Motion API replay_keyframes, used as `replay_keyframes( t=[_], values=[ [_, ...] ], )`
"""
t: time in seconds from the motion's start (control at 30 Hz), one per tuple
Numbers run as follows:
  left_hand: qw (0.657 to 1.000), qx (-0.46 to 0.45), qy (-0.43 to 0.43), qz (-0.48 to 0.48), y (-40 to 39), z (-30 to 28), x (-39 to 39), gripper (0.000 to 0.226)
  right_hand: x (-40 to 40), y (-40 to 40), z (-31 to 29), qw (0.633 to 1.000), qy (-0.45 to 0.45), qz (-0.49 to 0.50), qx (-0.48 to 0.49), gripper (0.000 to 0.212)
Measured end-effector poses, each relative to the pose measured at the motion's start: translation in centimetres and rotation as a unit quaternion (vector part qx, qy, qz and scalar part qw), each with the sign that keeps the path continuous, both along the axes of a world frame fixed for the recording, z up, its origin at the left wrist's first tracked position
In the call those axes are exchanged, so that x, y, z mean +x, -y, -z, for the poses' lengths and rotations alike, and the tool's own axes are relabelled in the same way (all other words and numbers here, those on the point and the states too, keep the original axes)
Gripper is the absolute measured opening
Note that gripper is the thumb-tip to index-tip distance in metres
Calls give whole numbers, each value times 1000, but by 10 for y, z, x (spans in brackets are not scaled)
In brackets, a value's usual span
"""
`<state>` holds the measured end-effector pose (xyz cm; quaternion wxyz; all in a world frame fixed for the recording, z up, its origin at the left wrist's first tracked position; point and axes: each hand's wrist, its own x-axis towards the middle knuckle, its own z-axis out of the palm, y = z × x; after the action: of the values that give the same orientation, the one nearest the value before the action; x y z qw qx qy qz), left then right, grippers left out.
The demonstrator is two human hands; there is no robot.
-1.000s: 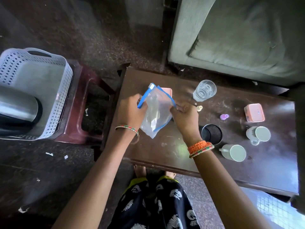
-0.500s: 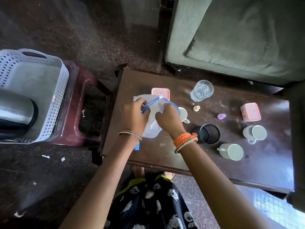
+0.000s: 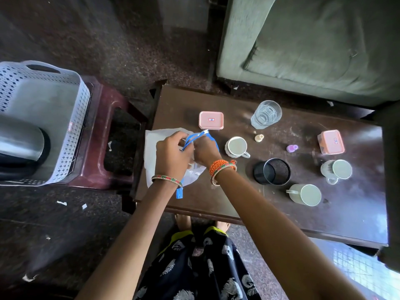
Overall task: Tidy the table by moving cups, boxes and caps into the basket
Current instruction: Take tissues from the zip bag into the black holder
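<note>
Hands, the left hand (image 3: 173, 152) and right hand (image 3: 204, 149), both pinch the blue-edged plastic bag (image 3: 151, 144), seemingly opening it; cups (image 3: 237, 147), boxes (image 3: 211, 120) and caps (image 3: 259, 137) wait rightward on the tabletop (image 3: 238, 202), the basket (image 3: 49, 118) sits left.

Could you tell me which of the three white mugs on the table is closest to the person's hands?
The mug just beside the right hand, below the left pink box. The other two stand far off by the table's right end.
</note>
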<state>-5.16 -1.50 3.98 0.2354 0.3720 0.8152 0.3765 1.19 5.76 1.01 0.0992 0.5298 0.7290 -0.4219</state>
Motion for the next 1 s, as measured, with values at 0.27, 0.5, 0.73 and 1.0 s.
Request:
replay_keyframes(
  t=[0.27,0.5,0.73,1.0],
  values=[
    [995,-36,60,-69,8,4,-4,8,15,6,-3,985,-117,124,9,24],
    [997,-52,18,-44,1,3,7,16,28,-6,-16,979,-115,131,-103,38],
    [995,-63,37,-72,4,5,8,25,45,-14,-30,972,-165,158,-48,19],
    [994,-74,37,-72,7,6,2,29,82,-43,-51,887,-329,280,-164,9]
  ],
)
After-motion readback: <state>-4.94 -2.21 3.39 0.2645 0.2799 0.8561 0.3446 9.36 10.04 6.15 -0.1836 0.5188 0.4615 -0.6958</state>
